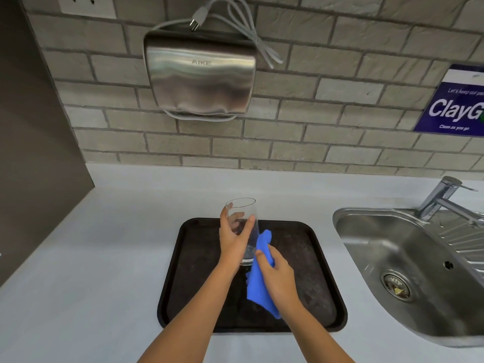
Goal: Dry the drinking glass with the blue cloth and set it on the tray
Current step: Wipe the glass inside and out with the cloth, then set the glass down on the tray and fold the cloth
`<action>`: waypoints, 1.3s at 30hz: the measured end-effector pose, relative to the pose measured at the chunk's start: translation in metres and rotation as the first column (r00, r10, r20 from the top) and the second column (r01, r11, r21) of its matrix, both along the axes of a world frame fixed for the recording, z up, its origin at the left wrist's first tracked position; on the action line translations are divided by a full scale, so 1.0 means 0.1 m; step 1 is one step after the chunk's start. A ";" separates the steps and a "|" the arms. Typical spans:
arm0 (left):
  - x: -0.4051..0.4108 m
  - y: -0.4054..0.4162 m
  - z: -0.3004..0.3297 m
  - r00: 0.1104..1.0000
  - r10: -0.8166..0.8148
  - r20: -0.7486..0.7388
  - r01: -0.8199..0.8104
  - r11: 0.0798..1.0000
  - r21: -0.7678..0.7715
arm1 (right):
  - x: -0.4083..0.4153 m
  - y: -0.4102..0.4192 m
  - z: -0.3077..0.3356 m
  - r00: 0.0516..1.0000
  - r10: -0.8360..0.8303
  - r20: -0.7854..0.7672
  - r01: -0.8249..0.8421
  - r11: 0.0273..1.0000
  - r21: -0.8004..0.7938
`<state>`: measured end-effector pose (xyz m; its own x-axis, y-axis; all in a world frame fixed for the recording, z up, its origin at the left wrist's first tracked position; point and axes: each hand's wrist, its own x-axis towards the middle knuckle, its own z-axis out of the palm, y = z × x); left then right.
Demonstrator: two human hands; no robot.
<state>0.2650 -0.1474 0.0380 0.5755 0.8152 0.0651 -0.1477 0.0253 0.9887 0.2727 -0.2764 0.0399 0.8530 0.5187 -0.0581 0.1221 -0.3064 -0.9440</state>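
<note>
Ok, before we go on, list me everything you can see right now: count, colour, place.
drinking glass: one, clear, held upright above the tray
blue cloth: one, blue, against the glass's right side
tray: one, dark brown, on the counter in front of the person
counter: one, pale grey, under the tray
sink: one, steel, set into the counter at right
tap: one, chrome, behind the sink
hand dryer: one, brushed steel, on the brick wall
power cord: one, grey, unplugged, draped over the dryer
wall socket: one, white, top left
sign: one, blue and white, wall at right
left hand: gripping the glass
right hand: holding the cloth
</note>
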 end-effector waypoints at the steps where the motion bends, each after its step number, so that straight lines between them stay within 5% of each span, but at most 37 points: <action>1: 0.00 0.01 -0.02 1.000 -0.025 -0.016 0.026 0.999 0.031 | -0.01 -0.02 -0.01 1.000 -0.005 0.012 0.005 1.000 -0.008; 13: -0.20 -0.07 -0.23 0.985 -0.139 -0.098 0.160 0.953 0.255 | -0.19 -0.19 0.09 0.978 -0.105 0.182 0.105 0.994 0.007; 25: -0.29 0.02 -0.20 0.938 -0.284 -0.197 0.316 0.936 0.156 | -0.61 -0.13 0.19 0.920 -0.001 0.392 0.031 0.997 -0.070; 32: -1.03 0.18 -0.05 0.966 0.015 -0.259 -0.016 1.000 -0.002 | -0.81 0.21 0.29 0.955 0.091 0.284 -0.118 0.990 0.078; 35: -1.45 0.27 0.05 0.967 -0.190 -0.172 0.166 0.976 -0.144 | -0.94 0.48 0.30 0.968 0.191 0.162 -0.212 0.969 0.125; 37: -1.69 0.33 0.13 0.928 -0.303 -0.217 0.292 0.953 -0.081 | -1.04 0.69 0.28 0.967 0.248 0.053 -0.254 0.949 0.185; 39: -1.84 0.42 0.18 0.934 -0.231 -0.273 0.240 0.971 -0.001 | -1.11 0.85 0.24 0.948 0.317 0.019 -0.315 0.930 0.189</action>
